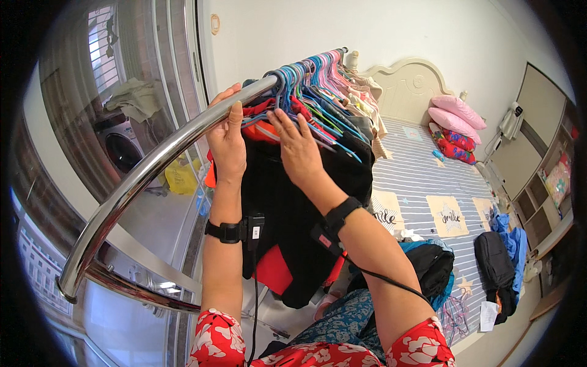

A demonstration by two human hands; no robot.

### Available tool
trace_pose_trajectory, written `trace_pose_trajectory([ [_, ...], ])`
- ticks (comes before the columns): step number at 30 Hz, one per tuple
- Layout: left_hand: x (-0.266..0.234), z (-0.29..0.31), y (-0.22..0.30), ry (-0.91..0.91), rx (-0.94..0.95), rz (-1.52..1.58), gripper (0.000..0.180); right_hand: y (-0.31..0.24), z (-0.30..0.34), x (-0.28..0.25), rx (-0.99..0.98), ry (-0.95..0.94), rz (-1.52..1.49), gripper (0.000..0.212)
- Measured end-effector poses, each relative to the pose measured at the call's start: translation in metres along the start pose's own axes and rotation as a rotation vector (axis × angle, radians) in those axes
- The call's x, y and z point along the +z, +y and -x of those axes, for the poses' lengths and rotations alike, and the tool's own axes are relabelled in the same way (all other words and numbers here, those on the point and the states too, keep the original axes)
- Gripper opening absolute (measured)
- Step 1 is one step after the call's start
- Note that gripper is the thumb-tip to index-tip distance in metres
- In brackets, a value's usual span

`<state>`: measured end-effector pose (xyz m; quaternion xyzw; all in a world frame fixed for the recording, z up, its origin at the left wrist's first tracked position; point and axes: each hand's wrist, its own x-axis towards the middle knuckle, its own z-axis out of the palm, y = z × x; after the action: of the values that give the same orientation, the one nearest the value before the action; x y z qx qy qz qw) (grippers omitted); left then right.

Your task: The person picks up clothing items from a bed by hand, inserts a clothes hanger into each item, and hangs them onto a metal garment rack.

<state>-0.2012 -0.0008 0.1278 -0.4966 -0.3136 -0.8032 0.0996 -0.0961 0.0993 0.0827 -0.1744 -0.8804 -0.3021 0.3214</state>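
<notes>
A shiny metal clothes rail [162, 150] runs from the near left to the far wall, with many clothes on coloured hangers [293, 79] hooked over it. My left hand [227, 144] is raised at the near end of the hangers, its fingers stretched up beside the rail and its thumb apart. On the other side, my right hand [298, 150] lies with straight fingers against the nearest hangers. Between my hands hangs a black garment [269, 202], with red cloth [273, 269] showing below it. Both wrists wear black straps.
Right of the rail stands a bed [422, 165] with a striped cover. Pink pillows [455, 113] are stacked near its headboard. A black bag [494, 260] and dark clothes [428, 269] lie on its near part. Behind the glass door on the left is a washing machine [122, 147].
</notes>
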Motion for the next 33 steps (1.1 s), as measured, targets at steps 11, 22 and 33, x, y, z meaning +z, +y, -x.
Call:
trace_pose_trajectory([
  [11, 0.033, 0.135, -0.019, -0.106, -0.178, -0.341, 0.047, -0.009, 0.092, -0.035, 0.003, 0.029, -0.247, 0.052],
  [22, 0.144, 0.329, 0.024, -0.677, -0.133, -0.148, 0.042, 0.032, 0.324, -0.059, 0.459, -0.17, -0.408, 0.05],
  [33, 0.276, 0.491, 0.014, -1.243, -0.452, 0.211, 0.039, 0.085, 0.55, -0.076, 1.096, -0.28, -0.246, 0.056],
])
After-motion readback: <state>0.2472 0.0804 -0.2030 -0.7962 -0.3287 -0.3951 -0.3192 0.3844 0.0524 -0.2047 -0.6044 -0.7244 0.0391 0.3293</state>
